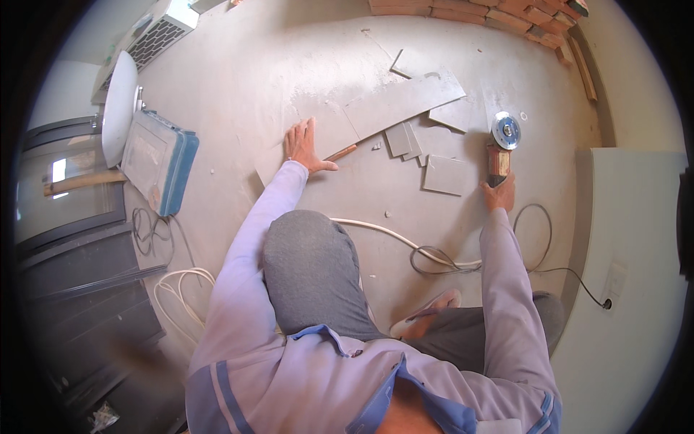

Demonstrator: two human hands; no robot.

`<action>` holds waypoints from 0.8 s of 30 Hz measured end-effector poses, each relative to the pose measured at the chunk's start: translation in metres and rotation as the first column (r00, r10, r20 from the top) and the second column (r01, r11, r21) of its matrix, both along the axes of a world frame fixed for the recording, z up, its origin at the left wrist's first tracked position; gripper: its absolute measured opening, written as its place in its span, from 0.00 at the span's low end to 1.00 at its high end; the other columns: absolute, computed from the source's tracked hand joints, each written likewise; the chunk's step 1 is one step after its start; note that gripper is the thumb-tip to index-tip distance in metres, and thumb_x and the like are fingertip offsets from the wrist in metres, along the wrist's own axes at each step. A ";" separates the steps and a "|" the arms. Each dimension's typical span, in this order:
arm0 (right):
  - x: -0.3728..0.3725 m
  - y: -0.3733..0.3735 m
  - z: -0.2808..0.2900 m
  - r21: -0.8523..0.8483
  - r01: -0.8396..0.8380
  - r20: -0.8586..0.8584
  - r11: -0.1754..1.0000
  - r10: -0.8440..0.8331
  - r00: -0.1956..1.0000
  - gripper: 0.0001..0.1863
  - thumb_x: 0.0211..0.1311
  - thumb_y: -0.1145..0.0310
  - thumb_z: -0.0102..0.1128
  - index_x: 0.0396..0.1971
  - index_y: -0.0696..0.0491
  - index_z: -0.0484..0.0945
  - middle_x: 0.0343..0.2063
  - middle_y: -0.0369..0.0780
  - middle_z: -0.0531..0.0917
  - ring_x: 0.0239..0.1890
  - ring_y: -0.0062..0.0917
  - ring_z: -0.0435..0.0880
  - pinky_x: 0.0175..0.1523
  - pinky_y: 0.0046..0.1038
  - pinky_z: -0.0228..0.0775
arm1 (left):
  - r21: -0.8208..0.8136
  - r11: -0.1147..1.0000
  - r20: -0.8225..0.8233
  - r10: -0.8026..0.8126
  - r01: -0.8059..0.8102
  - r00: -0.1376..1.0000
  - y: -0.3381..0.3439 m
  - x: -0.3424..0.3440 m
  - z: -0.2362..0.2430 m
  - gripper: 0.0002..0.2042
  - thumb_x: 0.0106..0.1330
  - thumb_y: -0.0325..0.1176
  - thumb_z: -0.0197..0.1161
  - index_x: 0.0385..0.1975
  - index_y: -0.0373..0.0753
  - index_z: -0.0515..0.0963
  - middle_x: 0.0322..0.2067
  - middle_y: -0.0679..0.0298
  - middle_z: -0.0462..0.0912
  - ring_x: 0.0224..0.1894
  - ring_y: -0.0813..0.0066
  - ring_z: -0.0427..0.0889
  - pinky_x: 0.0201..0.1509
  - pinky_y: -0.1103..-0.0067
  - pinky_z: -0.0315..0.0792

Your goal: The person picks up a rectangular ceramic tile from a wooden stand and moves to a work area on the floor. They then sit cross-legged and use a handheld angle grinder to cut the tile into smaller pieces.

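Note:
My right hand (499, 194) grips the rear of an angle grinder (498, 159), which has a round blue-and-silver disc (507, 131) at its far end. The grinder is at the right, apart from the tiles; I cannot tell whether the disc spins. Fingers spread, my left hand (305, 150) presses flat on a long grey tile (405, 100) that runs from near my knee toward the far right. By its thumb, along the tile's near edge, lies a short brown stick (341, 153). Cut tile pieces (444, 175) are scattered between the long tile and the grinder.
White and dark cables (390, 233) curl over the floor, and one plugs into a wall socket (613, 286) at the right. A blue-grey tool case (160, 163) and a white round basin-like object (121, 108) stand at the left. Bricks (481, 13) are stacked at the back.

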State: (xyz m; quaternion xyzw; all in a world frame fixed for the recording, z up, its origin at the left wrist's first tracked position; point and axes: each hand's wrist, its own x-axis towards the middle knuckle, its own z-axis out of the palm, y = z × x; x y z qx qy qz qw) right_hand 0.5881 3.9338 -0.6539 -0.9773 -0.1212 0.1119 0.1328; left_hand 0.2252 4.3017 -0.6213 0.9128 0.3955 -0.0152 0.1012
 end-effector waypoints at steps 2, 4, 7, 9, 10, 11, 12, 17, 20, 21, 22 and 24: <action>0.015 -0.004 -0.003 0.062 0.046 -0.030 0.997 -0.045 0.999 0.44 0.40 0.55 0.75 0.60 0.48 0.66 0.50 0.50 0.81 0.52 0.47 0.81 0.56 0.45 0.74 | 0.095 0.995 0.149 -0.052 0.038 0.987 0.000 0.008 0.002 0.63 0.34 0.63 0.81 0.70 0.35 0.55 0.66 0.48 0.57 0.70 0.48 0.53 0.73 0.56 0.48; 0.010 0.004 0.009 0.123 0.125 -0.119 0.984 -0.111 0.987 0.41 0.37 0.56 0.72 0.57 0.50 0.69 0.46 0.50 0.83 0.50 0.46 0.82 0.54 0.44 0.74 | 0.144 0.989 0.358 -0.086 0.036 0.930 -0.008 0.005 0.005 0.59 0.38 0.63 0.79 0.68 0.33 0.60 0.66 0.47 0.57 0.69 0.45 0.53 0.73 0.56 0.51; 0.002 0.011 0.021 0.427 0.149 -0.232 0.892 -0.052 0.971 0.35 0.38 0.62 0.69 0.52 0.54 0.72 0.40 0.47 0.84 0.43 0.38 0.85 0.49 0.39 0.76 | -0.296 0.948 0.510 0.056 0.114 0.858 -0.033 0.039 0.036 0.44 0.57 0.58 0.72 0.65 0.31 0.66 0.58 0.47 0.72 0.60 0.53 0.72 0.65 0.60 0.67; -0.020 0.033 0.041 0.672 0.271 -0.473 0.689 0.118 0.873 0.32 0.42 0.62 0.70 0.50 0.55 0.72 0.36 0.45 0.83 0.37 0.33 0.85 0.43 0.35 0.78 | -0.735 0.628 0.523 0.285 0.255 0.803 -0.053 0.077 0.035 0.41 0.64 0.60 0.63 0.67 0.32 0.64 0.61 0.49 0.72 0.62 0.57 0.72 0.66 0.62 0.67; -0.033 0.045 0.056 0.749 0.355 -0.555 0.559 0.238 0.797 0.30 0.43 0.63 0.71 0.49 0.56 0.73 0.34 0.44 0.83 0.35 0.30 0.85 0.40 0.33 0.78 | -0.861 0.391 0.476 0.395 0.325 0.786 -0.068 0.099 0.036 0.40 0.68 0.61 0.59 0.68 0.33 0.63 0.62 0.50 0.71 0.63 0.59 0.72 0.66 0.63 0.68; -0.045 0.057 0.075 0.764 0.385 -0.588 0.518 0.315 0.745 0.30 0.45 0.62 0.71 0.49 0.56 0.72 0.33 0.43 0.82 0.32 0.28 0.85 0.37 0.32 0.78 | -0.896 0.228 0.444 0.459 0.381 0.769 -0.082 0.118 0.034 0.40 0.69 0.64 0.53 0.68 0.33 0.63 0.64 0.51 0.69 0.65 0.60 0.70 0.67 0.63 0.66; -0.061 0.070 0.095 0.772 0.417 -0.615 0.480 0.398 0.681 0.29 0.47 0.62 0.72 0.49 0.56 0.72 0.32 0.42 0.82 0.30 0.27 0.84 0.35 0.30 0.78 | -0.901 0.064 0.396 0.523 0.429 0.755 -0.097 0.131 0.034 0.41 0.70 0.67 0.47 0.68 0.33 0.63 0.66 0.52 0.68 0.67 0.60 0.68 0.69 0.62 0.64; -0.113 0.099 0.133 0.834 0.354 -0.551 0.423 0.681 0.482 0.34 0.48 0.61 0.74 0.53 0.58 0.69 0.30 0.42 0.81 0.26 0.27 0.84 0.32 0.29 0.80 | -0.753 -0.187 0.361 0.684 0.631 0.634 -0.137 0.164 0.091 0.47 0.61 0.77 0.36 0.68 0.41 0.63 0.62 0.57 0.72 0.65 0.65 0.70 0.69 0.64 0.66; -0.139 0.109 0.152 0.875 0.239 -0.480 0.421 0.691 0.540 0.37 0.43 0.63 0.74 0.54 0.59 0.67 0.31 0.44 0.82 0.28 0.29 0.84 0.36 0.31 0.82 | -0.716 -0.170 0.386 0.711 0.677 0.588 -0.129 0.141 0.095 0.45 0.61 0.75 0.40 0.66 0.41 0.63 0.60 0.58 0.73 0.64 0.66 0.72 0.68 0.65 0.69; -0.143 0.112 0.149 0.892 0.150 -0.428 0.427 0.687 0.588 0.36 0.43 0.65 0.73 0.54 0.58 0.68 0.33 0.42 0.82 0.30 0.29 0.84 0.37 0.30 0.80 | -0.727 -0.154 0.395 0.703 0.669 0.591 -0.128 0.135 0.097 0.45 0.61 0.75 0.42 0.66 0.41 0.63 0.60 0.58 0.73 0.63 0.67 0.72 0.68 0.65 0.68; -0.138 0.111 0.148 0.873 0.098 -0.441 0.478 0.688 0.576 0.37 0.42 0.67 0.74 0.55 0.57 0.69 0.34 0.41 0.82 0.32 0.27 0.84 0.40 0.29 0.79 | -0.674 -0.114 0.466 0.701 0.729 0.540 -0.127 0.130 0.096 0.43 0.62 0.73 0.45 0.66 0.43 0.63 0.59 0.59 0.74 0.63 0.68 0.72 0.69 0.65 0.68; -0.137 0.114 0.146 0.837 0.020 -0.449 0.546 0.667 0.595 0.37 0.40 0.69 0.75 0.55 0.57 0.71 0.36 0.39 0.82 0.36 0.26 0.83 0.44 0.27 0.77 | -0.612 -0.066 0.543 0.689 0.788 0.479 -0.129 0.123 0.086 0.41 0.64 0.70 0.47 0.67 0.44 0.62 0.60 0.62 0.72 0.64 0.69 0.71 0.69 0.64 0.67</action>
